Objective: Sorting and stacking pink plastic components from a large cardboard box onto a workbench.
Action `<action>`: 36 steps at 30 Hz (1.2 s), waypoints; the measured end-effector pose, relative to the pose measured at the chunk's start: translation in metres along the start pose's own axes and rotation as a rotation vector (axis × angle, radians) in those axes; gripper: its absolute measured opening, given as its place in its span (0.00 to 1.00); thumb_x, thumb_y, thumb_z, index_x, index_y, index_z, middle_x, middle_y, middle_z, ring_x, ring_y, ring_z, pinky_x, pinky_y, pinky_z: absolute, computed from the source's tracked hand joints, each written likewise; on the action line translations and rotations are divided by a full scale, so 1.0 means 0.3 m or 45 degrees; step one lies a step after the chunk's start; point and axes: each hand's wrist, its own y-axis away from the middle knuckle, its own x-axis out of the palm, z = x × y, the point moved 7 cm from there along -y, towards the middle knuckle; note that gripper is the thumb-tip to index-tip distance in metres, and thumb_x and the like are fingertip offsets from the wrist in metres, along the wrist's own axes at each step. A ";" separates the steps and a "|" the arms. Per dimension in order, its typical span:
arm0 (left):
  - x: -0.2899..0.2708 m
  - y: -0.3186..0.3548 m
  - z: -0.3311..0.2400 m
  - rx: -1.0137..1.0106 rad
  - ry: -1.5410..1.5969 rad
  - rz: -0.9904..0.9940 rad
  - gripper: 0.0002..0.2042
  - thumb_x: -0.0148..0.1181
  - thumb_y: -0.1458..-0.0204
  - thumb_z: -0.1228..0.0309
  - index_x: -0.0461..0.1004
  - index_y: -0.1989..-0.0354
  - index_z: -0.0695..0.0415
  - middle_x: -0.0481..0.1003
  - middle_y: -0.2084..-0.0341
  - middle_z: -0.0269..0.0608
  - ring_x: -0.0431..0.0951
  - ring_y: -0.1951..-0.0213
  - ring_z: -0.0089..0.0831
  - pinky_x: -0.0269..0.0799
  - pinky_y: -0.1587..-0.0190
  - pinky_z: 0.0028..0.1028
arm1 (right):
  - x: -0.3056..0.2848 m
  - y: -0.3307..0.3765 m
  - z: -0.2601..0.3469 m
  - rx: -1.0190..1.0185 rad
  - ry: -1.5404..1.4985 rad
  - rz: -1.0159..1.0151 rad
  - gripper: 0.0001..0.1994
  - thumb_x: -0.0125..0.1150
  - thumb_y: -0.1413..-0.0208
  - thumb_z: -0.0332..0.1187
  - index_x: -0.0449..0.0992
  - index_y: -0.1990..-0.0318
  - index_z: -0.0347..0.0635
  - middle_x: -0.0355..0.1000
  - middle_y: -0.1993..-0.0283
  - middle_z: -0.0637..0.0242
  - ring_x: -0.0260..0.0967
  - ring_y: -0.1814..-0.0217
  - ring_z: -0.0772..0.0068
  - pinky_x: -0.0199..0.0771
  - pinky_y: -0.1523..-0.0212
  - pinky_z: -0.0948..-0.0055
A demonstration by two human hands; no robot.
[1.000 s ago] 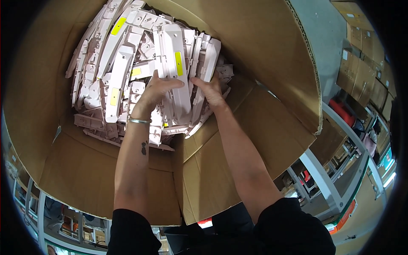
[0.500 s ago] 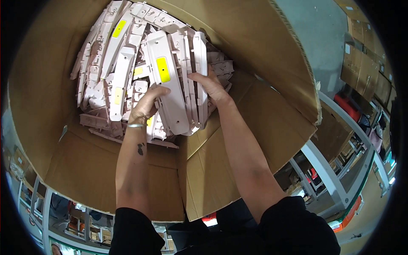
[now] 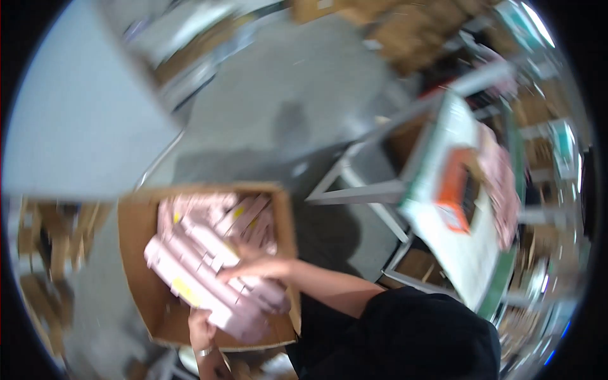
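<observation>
Several long pale-pink plastic panels point(image 3: 209, 288) are held side by side as a bundle between my hands, above the open top of a cardboard box point(image 3: 134, 253). My left hand point(image 3: 201, 326) grips the bundle's near lower side, its fingers partly hidden under the outermost panel, which bears a yellow patch point(image 3: 185, 290). On the other side, my right hand point(image 3: 259, 267) is closed around the panels with its thumb across them. More pink panels point(image 3: 250, 218), some with yellow patches, lie in the far part of the box. Motion blurs the panel edges.
To the right stands a green-edged worktable point(image 3: 453, 256) on a pale metal frame, bearing an orange box point(image 3: 457, 190) and a pink cloth point(image 3: 497, 183). A large pale surface point(image 3: 76, 107) fills the upper left. Cardboard boxes point(image 3: 411, 38) stand at the far side.
The panels my hands were on in the box are now lifted out as a bundle and tilted. My view has swung, so the box appears smaller and lower, with floor and worktable showing.
</observation>
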 end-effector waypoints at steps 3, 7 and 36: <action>0.133 -0.196 -0.313 -0.878 1.531 -0.356 0.35 0.49 0.70 0.74 0.56 0.45 0.68 0.66 0.52 0.51 0.67 0.50 0.44 0.61 0.44 0.37 | -0.004 0.284 0.126 -0.145 -0.084 -0.153 0.50 0.70 0.67 0.48 0.48 0.43 0.25 0.59 0.46 0.45 0.57 0.42 0.58 0.54 0.41 0.69; 0.180 -0.329 -0.711 -0.867 1.426 -0.132 0.34 0.49 0.68 0.72 0.55 0.44 0.67 0.66 0.52 0.50 0.67 0.50 0.43 0.61 0.44 0.36 | -0.034 0.628 0.305 -0.224 -0.198 -0.397 0.50 0.71 0.68 0.48 0.49 0.43 0.24 0.59 0.47 0.47 0.56 0.42 0.59 0.53 0.41 0.70; 1.980 -2.058 -1.203 -0.710 0.274 1.170 0.23 0.56 0.60 0.65 0.66 0.52 0.59 0.73 0.63 0.44 0.74 0.60 0.35 0.69 0.53 0.33 | -1.957 1.711 0.283 -0.340 -0.786 -1.596 0.38 0.61 0.56 0.48 0.55 0.47 0.24 0.66 0.53 0.50 0.69 0.58 0.61 0.70 0.56 0.65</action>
